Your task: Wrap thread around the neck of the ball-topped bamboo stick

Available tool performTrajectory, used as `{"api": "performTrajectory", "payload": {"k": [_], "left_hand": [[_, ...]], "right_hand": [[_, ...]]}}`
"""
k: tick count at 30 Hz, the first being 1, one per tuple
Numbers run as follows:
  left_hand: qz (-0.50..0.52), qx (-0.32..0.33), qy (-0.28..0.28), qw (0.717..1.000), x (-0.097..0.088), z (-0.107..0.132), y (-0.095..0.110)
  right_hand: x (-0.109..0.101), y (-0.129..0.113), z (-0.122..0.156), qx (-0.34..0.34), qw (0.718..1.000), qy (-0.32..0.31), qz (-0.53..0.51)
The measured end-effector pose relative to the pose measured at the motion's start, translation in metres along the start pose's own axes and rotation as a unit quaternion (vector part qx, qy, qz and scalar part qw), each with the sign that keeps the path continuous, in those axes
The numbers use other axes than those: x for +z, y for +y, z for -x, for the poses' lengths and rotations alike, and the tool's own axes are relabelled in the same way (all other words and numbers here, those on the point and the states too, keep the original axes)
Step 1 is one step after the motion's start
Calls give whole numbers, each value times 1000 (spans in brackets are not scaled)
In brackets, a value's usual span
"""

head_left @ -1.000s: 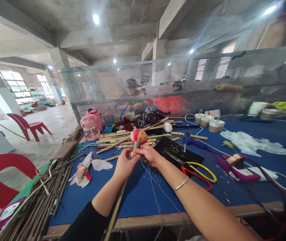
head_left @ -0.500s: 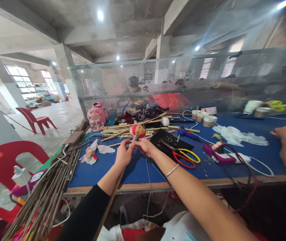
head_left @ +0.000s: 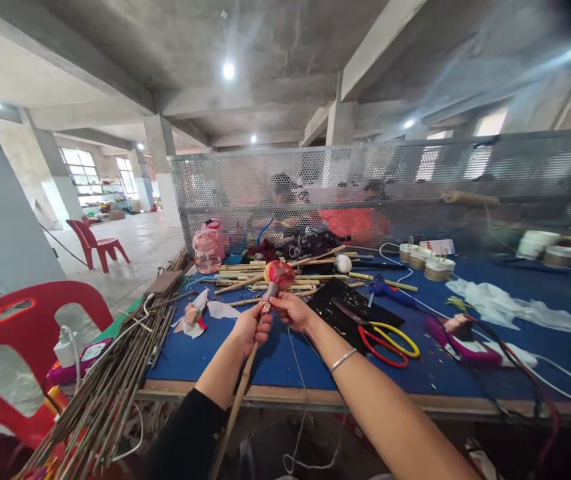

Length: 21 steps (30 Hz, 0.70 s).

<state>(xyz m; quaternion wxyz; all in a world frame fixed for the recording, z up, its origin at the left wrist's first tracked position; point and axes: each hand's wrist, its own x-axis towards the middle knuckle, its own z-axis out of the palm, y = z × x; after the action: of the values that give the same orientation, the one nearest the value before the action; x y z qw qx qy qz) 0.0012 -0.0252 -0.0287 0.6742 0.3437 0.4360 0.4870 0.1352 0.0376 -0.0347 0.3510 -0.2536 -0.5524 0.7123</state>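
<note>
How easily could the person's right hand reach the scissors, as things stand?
Likely yes: the scissors lie just right of the right forearm, with nothing seen covering them. However, the right hand is busy at the stick's wrapped neck.

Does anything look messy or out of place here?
Mostly ordinary clutter. A thin string trails loosely below the right hand past the table's front edge, and pale scraps litter the black sheet under the scissors.
</note>
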Motion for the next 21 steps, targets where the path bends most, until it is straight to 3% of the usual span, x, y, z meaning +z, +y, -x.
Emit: {"api": "performTrajectory", "payload": {"k": [3,7,9,11,13,15,21], "left_hand": [[67,-47,-60,995,-8,5,-1],[113,-118,-100,981,-7,6,-7],[84,-91,-58,991,-1,3,-13],[-20,17,53,998,6,0,-22],[-103,116,115,981,11,-5,-29],[-134,151,126,971,14,-9,-34],[-107,139,137,975,11,-14,-34]], "right_hand": [[-1,5,6,0,1000,-10,-16],[-3,14,11,-10,999,45,11],[-4,17,11,-10,997,75,27],[-4,17,11,-10,995,95,35],[-6,16,10,-12,993,106,40],[-8,15,9,-10,993,113,44],[-15,12,12,-25,983,132,122]]}}
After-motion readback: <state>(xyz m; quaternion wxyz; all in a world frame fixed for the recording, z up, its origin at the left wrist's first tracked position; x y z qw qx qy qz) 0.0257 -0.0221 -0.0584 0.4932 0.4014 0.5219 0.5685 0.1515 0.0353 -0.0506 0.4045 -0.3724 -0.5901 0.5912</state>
